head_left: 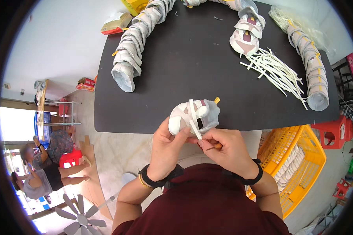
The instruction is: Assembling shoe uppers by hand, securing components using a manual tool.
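Nearest, the left hand (164,143) grips the left end of a pale shoe upper (180,114) at the middle of the near edge of a black table (196,58). The right hand (229,144) pinches the end of a white lace (193,113) crossing it, and also holds a brown-handled tool (215,146). Farther, toward the right edge, lie loose white laces (273,73) and a column of nested uppers (313,68); a longer stack (131,51) curves from near the left edge toward the far edge.

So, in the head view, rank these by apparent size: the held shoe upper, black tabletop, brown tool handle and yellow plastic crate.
Largest to smallest:
1. Black tabletop
2. Yellow plastic crate
3. Held shoe upper
4. Brown tool handle, partly hidden by the right hand
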A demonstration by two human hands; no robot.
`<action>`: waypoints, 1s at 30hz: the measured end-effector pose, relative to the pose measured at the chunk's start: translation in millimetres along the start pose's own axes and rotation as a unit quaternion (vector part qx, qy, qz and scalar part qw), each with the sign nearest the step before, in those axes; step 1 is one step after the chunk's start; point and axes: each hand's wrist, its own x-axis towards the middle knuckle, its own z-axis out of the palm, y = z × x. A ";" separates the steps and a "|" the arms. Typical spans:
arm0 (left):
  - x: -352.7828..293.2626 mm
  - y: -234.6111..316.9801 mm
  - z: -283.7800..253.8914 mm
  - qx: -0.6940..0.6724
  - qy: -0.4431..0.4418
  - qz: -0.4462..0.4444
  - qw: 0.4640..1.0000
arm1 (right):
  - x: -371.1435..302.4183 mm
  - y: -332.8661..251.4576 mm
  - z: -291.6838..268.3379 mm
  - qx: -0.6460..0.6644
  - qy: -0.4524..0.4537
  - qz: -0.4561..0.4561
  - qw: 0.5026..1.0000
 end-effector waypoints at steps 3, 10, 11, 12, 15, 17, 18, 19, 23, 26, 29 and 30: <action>-1.3 -0.7 1.9 -0.013 0.000 -0.004 1.000 | 3.3 1.6 -2.9 -0.037 -0.030 -0.006 0.999; -1.5 1.6 0.1 -0.035 -0.010 0.001 0.999 | 4.8 1.7 -2.5 -0.013 -0.036 0.025 0.999; -1.6 0.3 -0.7 -0.029 -0.011 0.007 1.000 | 4.8 1.9 -1.8 -0.015 -0.034 0.018 0.999; -1.4 -0.3 -1.3 -0.022 -0.012 0.014 1.000 | 5.0 1.8 -1.2 -0.014 -0.034 0.018 0.999; -1.5 -0.8 -0.4 -0.027 -0.002 0.014 1.000 | 5.3 1.5 0.5 -0.013 -0.029 0.025 0.999; -1.3 -1.5 -0.3 -0.029 0.003 0.013 0.999 | 5.3 2.4 1.4 -0.011 -0.023 0.018 1.000; -1.2 -1.3 0.0 -0.031 0.008 0.012 0.999 | 5.3 2.7 1.3 -0.011 -0.023 0.019 1.000; -0.9 -1.0 0.3 -0.031 0.008 0.012 0.999 | 5.3 3.3 1.2 -0.017 -0.024 0.019 0.999; 0.7 -1.2 0.4 -0.014 0.018 0.003 1.000 | 5.7 3.9 1.9 -0.022 -0.018 0.014 0.999; 0.4 -2.6 -0.1 -0.004 0.027 0.004 1.000 | 5.3 6.3 0.3 -0.041 -0.035 -0.002 0.999; 1.5 -4.9 -1.1 0.003 0.035 0.017 0.999 | 5.3 -6.8 0.1 -0.015 -0.037 0.065 0.997; 1.9 -5.2 -1.5 0.005 0.038 0.027 0.999 | 3.6 -6.3 0.9 -0.014 -0.037 0.065 0.997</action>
